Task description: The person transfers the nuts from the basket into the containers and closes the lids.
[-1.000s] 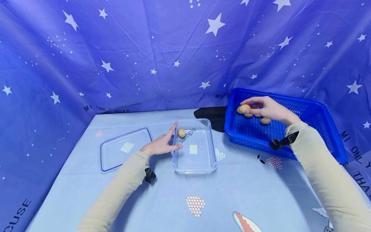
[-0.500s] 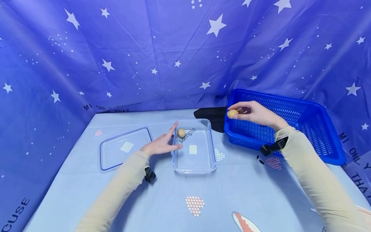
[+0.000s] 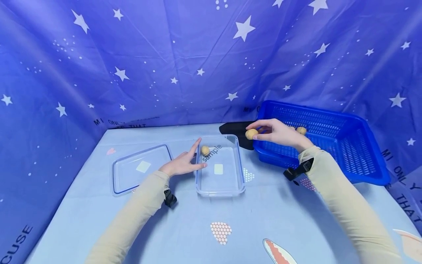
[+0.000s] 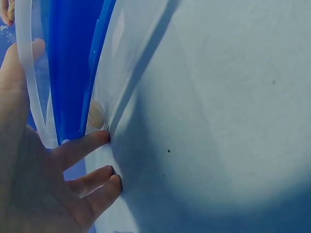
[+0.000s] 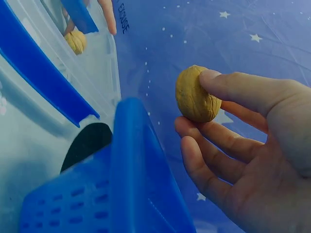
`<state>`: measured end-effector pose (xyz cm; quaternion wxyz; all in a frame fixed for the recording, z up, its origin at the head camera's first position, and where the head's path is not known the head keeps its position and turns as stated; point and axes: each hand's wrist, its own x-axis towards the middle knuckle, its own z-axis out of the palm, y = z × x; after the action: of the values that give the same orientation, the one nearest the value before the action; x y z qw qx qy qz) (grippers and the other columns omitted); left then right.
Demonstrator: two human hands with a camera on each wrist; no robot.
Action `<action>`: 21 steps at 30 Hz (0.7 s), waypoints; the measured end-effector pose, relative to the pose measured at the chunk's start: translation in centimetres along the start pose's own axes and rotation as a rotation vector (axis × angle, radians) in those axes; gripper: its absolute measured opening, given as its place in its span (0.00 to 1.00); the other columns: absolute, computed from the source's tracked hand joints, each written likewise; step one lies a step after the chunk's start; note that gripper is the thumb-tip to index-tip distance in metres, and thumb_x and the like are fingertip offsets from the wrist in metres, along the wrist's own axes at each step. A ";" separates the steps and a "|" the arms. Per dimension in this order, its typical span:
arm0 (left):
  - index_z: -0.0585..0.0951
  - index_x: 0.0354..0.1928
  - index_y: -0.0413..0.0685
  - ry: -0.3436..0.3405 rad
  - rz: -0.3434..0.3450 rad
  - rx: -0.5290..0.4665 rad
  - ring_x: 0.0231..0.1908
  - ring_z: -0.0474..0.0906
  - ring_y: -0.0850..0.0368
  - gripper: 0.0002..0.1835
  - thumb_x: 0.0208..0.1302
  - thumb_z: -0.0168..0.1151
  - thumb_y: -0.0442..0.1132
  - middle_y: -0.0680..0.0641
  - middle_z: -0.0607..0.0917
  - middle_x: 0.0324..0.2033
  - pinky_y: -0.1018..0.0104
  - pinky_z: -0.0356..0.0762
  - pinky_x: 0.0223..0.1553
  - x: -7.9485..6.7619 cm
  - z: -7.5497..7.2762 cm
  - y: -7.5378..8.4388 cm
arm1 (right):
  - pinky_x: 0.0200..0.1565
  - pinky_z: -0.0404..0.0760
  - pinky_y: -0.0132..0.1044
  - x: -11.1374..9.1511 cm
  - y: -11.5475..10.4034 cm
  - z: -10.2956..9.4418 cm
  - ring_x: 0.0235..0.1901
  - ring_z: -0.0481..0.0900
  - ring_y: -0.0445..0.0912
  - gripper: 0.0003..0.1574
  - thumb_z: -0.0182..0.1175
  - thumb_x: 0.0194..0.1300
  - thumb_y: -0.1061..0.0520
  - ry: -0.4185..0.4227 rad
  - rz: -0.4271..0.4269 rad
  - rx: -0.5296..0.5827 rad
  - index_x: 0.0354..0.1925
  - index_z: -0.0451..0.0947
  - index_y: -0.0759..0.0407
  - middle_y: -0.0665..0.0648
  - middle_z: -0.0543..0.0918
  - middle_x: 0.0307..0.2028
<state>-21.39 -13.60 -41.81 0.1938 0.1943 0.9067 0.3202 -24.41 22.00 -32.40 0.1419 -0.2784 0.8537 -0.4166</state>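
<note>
My right hand [image 3: 277,132] pinches a walnut [image 5: 194,97] between thumb and fingertips, above the left rim of the blue basket [image 3: 349,126]. One walnut in the basket [image 3: 301,130] shows behind the right hand; others may be hidden by it. A clear plastic food container [image 3: 227,181] with no lid on it stands at mid-table. Inside its far left corner lies another walnut [image 3: 205,150]. At the container's left wall rests my left hand [image 3: 180,164], its fingers spread and fairly straight, the thumb reaching over the rim. In the left wrist view several fingers [image 4: 87,144] lie along the outside.
A clear lid with a blue seal [image 3: 126,179] lies flat left of the container. The table [image 3: 184,227] has a pale blue printed cloth. Behind it hangs a blue curtain with white stars [image 3: 148,47]. The basket stands at the back right.
The right hand has lifted a walnut from the group in the basket and carried it left to above the basket's rim. The left hand and the container have stayed in place.
</note>
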 end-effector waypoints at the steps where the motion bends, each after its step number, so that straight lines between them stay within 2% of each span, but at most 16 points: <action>1: 0.27 0.74 0.73 0.001 0.004 -0.003 0.66 0.56 0.31 0.55 0.61 0.59 0.64 0.31 0.60 0.69 0.32 0.56 0.62 0.0 0.0 0.0 | 0.45 0.79 0.34 0.1 -0.1 0.2 0.46 0.80 0.52 0.22 0.61 0.68 0.59 -0.004 -0.001 0.006 0.59 0.76 0.60 0.59 0.82 0.49; 8: 0.29 0.74 0.72 0.015 0.008 -0.002 0.66 0.56 0.31 0.55 0.61 0.58 0.65 0.32 0.61 0.68 0.33 0.55 0.63 0.0 0.1 -0.4 | 0.45 0.80 0.40 0.7 -0.7 1.3 0.47 0.80 0.50 0.22 0.62 0.67 0.57 -0.014 -0.022 -0.031 0.59 0.77 0.57 0.57 0.81 0.51; 15: 0.28 0.73 0.76 0.023 -0.009 -0.001 0.67 0.55 0.32 0.54 0.61 0.58 0.65 0.33 0.61 0.69 0.33 0.55 0.63 0.0 0.2 -0.5 | 0.45 0.80 0.40 1.5 -1.0 2.5 0.47 0.80 0.50 0.22 0.62 0.67 0.59 -0.031 -0.060 0.034 0.58 0.76 0.59 0.57 0.81 0.51; 21: 0.29 0.74 0.73 0.022 -0.013 -0.003 0.67 0.55 0.32 0.54 0.62 0.58 0.64 0.33 0.61 0.69 0.33 0.54 0.63 0.1 0.3 -0.3 | 0.48 0.79 0.42 2.4 -1.1 3.7 0.47 0.80 0.48 0.21 0.62 0.67 0.56 -0.063 -0.074 0.067 0.58 0.77 0.56 0.54 0.81 0.51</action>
<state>-21.40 -13.63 -42.19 0.1860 0.1846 0.9096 0.3223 -24.15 17.70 -33.83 0.1624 -0.3177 0.8236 -0.4408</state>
